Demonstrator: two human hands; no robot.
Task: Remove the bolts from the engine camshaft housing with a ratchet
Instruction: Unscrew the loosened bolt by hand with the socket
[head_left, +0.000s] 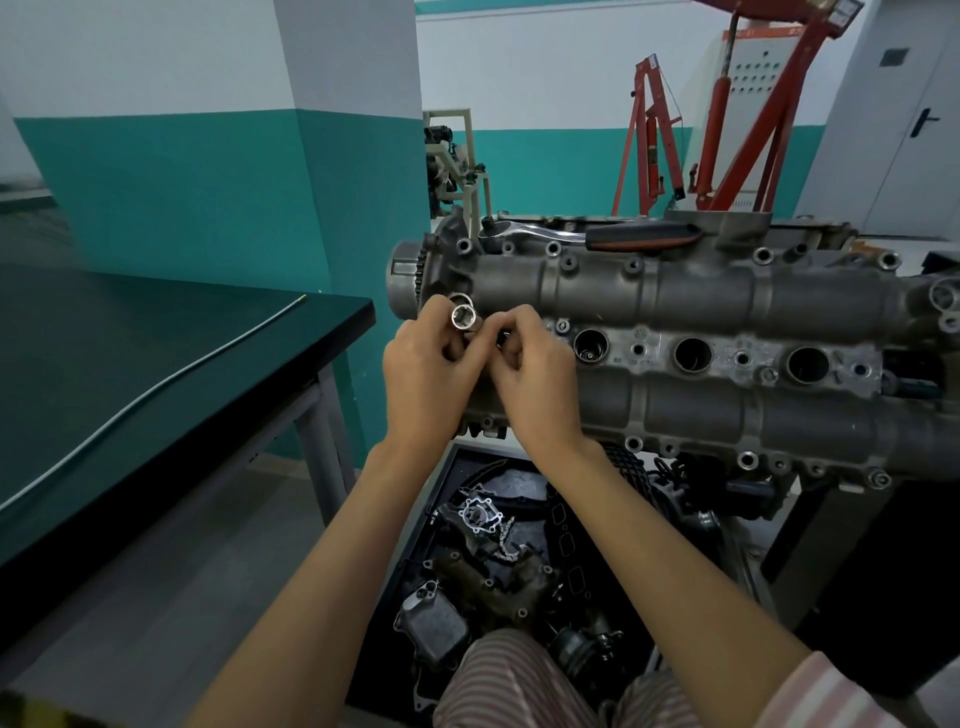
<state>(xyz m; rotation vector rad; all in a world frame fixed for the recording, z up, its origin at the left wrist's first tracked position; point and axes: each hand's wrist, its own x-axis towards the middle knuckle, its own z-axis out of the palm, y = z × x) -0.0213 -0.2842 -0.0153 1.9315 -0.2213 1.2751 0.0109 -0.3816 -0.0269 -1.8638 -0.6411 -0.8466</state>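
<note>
While the engine camshaft housing (675, 291) stretches across the right half of the view – a grey casting with two long cam barrels and three round plug wells in a row between them – a dark green table (156, 364) fills the left side, with a thin pale rod (171, 374) lying slantwise across its top toward the far right corner. Below the housing's near edge sits a black tray (415, 561) of loose engine parts, a length of chain among them. Red hoist frames (727, 130) stand by the back wall. The ratchet (587, 235) lies along the housing's far edge, chrome head toward the sprocket end, black and red grip to the right, touched by neither hand. At the housing's left end, above the middle strip, both hands meet: the left hand (431, 374) curls its fingers round a chrome socket (462, 317), open mouth facing the camera, and the right hand (535, 374) pinches something small and dark just beside the socket – what it is cannot be told.
</note>
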